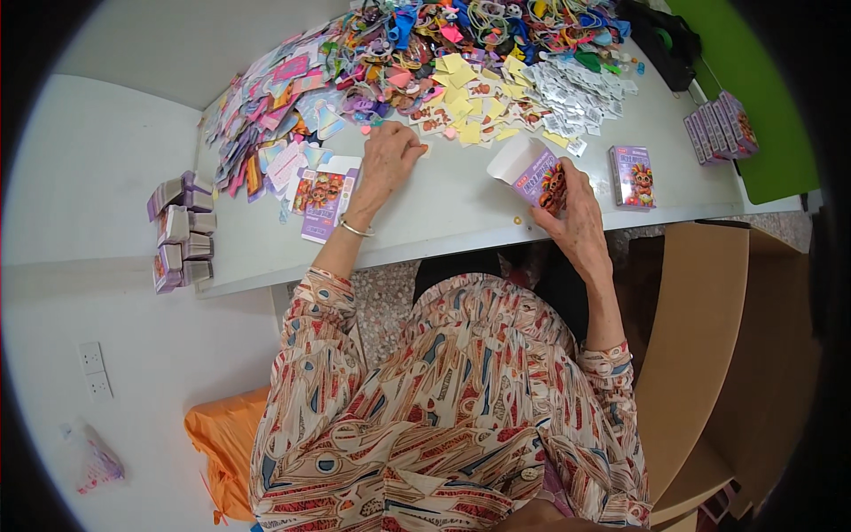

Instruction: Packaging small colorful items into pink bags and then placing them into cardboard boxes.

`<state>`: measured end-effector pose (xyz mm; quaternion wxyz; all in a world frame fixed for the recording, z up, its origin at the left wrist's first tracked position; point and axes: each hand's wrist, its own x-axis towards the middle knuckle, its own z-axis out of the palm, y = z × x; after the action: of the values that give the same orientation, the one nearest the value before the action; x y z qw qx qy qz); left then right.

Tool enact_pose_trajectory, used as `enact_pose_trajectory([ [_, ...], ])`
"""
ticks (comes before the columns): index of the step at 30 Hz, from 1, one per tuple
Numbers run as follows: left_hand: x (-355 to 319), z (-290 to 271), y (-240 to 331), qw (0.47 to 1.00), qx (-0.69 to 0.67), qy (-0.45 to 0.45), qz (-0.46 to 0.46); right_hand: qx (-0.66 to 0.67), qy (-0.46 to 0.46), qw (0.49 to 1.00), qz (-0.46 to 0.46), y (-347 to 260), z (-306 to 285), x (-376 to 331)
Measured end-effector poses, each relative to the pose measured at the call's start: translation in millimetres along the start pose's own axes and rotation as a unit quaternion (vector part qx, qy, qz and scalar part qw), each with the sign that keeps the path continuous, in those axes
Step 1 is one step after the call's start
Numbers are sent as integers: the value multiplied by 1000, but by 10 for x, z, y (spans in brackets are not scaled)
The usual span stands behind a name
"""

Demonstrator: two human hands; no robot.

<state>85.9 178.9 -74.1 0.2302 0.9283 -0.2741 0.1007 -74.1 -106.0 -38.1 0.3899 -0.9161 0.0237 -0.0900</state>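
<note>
White table (461, 222): long, pale top, running from left to upper right, its edges bent by the lens. Wall (97, 177): plain white, to the left of the table. Wall socket (93, 368): white double plate, low on that wall. Floor (386, 297): speckled stone pattern, visible under the table's near edge. Green board (762, 106): bright green surface beyond the table's right end. Cardboard box (709, 355): large, brown, open, standing on the floor at right. Orange bag (222, 439): crumpled, low at left. Small plastic bag (93, 461): clear, lying at lower left. Light: even and soft, no hard shadows.
</note>
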Motion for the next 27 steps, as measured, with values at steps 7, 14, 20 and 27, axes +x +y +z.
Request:
enact_pose_trajectory([
  [7, 118, -312, -529, 989, -2, 139, -46, 3, -14, 1000, 14, 29, -78, -26],
  [14, -79, -849, -1424, 953, 192, 94, -215, -5, -17, 1000, -1, 33, -20, 8],
  [20, 48, -733, -1552, 971, 166, 76, -157, -34, -33, 999, 17, -27, -55, 41],
  [27, 368, -641, -1511, 965, 209, -40, -152, -21, -28, 999, 26, -78, -48, 29],
])
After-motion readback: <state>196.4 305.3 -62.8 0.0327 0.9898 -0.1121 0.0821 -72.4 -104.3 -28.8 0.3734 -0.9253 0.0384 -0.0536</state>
